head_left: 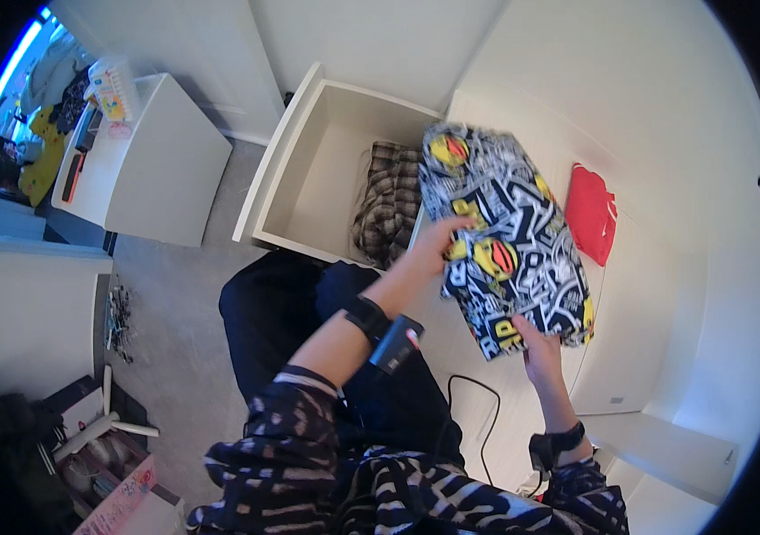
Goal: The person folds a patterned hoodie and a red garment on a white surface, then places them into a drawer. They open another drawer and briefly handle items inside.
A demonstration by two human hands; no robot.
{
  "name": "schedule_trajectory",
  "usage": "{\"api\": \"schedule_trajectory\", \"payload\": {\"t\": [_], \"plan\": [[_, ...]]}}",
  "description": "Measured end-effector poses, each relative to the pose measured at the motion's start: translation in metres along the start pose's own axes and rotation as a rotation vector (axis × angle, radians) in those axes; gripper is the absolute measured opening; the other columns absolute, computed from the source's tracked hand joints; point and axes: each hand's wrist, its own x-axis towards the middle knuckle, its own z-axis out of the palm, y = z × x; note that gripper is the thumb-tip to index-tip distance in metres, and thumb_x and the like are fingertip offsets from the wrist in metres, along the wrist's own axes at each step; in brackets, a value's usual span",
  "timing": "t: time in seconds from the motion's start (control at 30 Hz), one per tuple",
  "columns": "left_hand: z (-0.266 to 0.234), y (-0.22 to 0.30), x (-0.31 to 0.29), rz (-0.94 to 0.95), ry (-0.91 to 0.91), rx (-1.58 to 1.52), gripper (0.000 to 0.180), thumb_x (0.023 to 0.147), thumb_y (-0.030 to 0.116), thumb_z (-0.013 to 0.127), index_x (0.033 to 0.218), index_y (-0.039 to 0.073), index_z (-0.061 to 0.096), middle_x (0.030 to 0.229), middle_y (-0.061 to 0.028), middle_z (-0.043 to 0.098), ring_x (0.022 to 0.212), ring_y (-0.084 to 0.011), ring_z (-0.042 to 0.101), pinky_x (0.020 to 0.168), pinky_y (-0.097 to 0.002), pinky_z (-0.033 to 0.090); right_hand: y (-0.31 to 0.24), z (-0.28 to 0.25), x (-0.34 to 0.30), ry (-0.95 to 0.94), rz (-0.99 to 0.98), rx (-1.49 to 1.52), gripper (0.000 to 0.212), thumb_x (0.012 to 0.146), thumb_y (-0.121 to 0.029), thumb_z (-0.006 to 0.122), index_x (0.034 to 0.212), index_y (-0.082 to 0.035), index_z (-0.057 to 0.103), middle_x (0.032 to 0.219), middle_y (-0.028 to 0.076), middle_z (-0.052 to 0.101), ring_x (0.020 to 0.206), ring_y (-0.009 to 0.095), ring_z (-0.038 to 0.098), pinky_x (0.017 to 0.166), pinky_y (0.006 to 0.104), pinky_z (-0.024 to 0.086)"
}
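Observation:
Both my hands hold a folded garment [518, 241] with a black, white and yellow cartoon print; its exact kind cannot be told. My left hand [442, 245] grips its left side, fingers partly hidden by the cloth. At the lower edge my right hand [538, 346] is closed on it, thumb on top. The garment is tilted and slightly blurred, beside an open white drawer [295, 196]. Inside the drawer's right part lies a brown-grey plaid garment [387, 201], partly covered from view. A folded red cloth item [590, 214] rests on the white surface to the right.
A white cabinet [170, 169] stands at the upper left, with small items on top. A black cable [496, 401] loops beside my right forearm. At the lower left, a pink box [126, 495] sits near a white-legged stand [99, 428] on the grey floor.

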Motion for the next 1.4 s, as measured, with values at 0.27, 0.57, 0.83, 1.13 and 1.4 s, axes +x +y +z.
{"api": "schedule_trajectory", "payload": {"t": [0.27,0.57,0.83,1.13,1.4], "plan": [[-0.057,0.207,-0.061,0.420,0.119,0.066,0.023,0.075,0.012,0.066,0.095,0.001,0.060,0.083,-0.0118,0.066,0.070,-0.0233,0.067,0.066,-0.0371,0.058,-0.012,0.167,0.114,-0.262,-0.017,0.002,0.033,0.084,-0.014,0.067,0.113,0.000,0.058,0.103,0.003,0.064,0.090,0.011,0.059,0.080,0.0250,0.046],[-0.181,0.256,0.001,0.420,0.260,0.342,0.026,0.070,0.009,0.065,0.095,0.002,0.062,0.082,-0.0063,0.067,0.068,-0.0159,0.065,0.066,-0.0278,0.055,0.145,0.256,0.163,-0.065,0.160,-0.093,0.037,0.085,-0.023,0.068,0.113,-0.002,0.057,0.103,0.003,0.061,0.092,0.011,0.054,0.082,0.0266,0.044],[-0.225,0.202,0.126,0.117,0.283,0.670,0.034,0.065,0.017,0.071,0.092,-0.002,0.062,0.084,-0.0079,0.064,0.068,-0.0174,0.060,0.062,-0.0284,0.051,0.136,0.246,0.205,-0.439,1.040,-0.325,0.030,0.089,-0.021,0.060,0.113,-0.004,0.057,0.095,0.006,0.063,0.088,0.014,0.061,0.075,0.0296,0.052],[-0.211,0.176,0.155,-0.048,0.021,0.409,0.034,0.066,0.011,0.072,0.092,-0.009,0.062,0.086,-0.0151,0.066,0.070,-0.0204,0.065,0.060,-0.0312,0.053,0.022,0.272,0.374,-0.721,-0.075,-1.889,0.031,0.076,-0.012,0.066,0.103,0.002,0.062,0.072,0.016,0.066,0.063,0.023,0.067,0.057,0.0337,0.054],[-0.191,0.131,0.134,-0.214,0.317,1.545,0.127,0.067,0.074,0.057,0.136,-0.014,-0.003,0.140,-0.0358,0.010,0.122,-0.0526,0.031,0.101,-0.0502,0.032,0.108,0.287,0.436,-0.807,1.009,-2.068,0.082,0.081,-0.035,0.069,0.143,-0.005,0.025,0.110,0.025,0.061,0.089,0.037,0.064,0.078,0.0490,0.052]]}}
